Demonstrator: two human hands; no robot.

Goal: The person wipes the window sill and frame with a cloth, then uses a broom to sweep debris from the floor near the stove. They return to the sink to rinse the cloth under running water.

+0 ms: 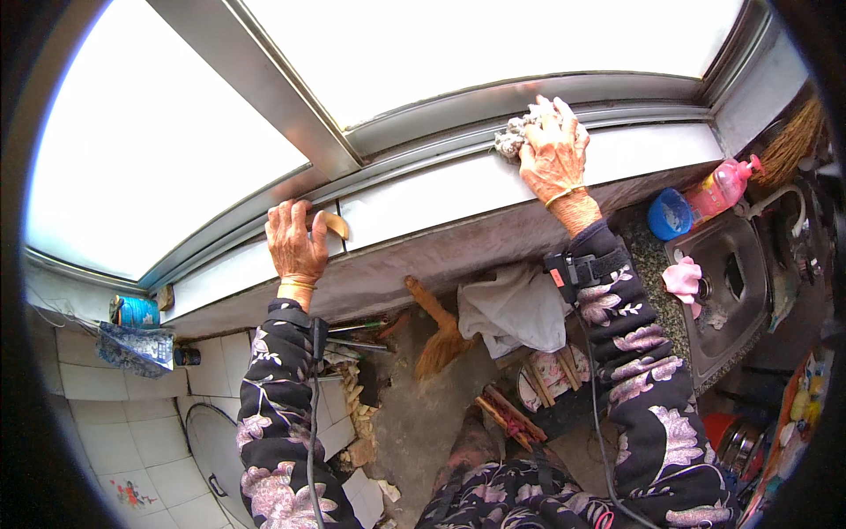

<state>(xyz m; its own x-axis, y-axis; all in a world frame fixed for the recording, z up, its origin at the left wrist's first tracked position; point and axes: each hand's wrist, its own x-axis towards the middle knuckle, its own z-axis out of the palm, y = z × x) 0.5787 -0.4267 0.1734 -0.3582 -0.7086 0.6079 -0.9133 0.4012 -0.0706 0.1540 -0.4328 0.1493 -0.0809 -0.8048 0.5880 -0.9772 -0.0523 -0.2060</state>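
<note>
My right hand presses a crumpled greyish-white cloth against the metal track of a sliding window, above a white tiled sill. My left hand rests with curled fingers at the sill's front, further left. Between its thumb and fingers shows a curved tan piece, lying on the sill; whether the hand grips it is not clear. Both wrists wear yellow bands and black straps with cabled devices.
Right of the sill are a pink pump bottle, a blue cup and a steel sink with a pink cloth. A blue spool stands at the sill's left end. Below are a straw broom and a grey-white cloth.
</note>
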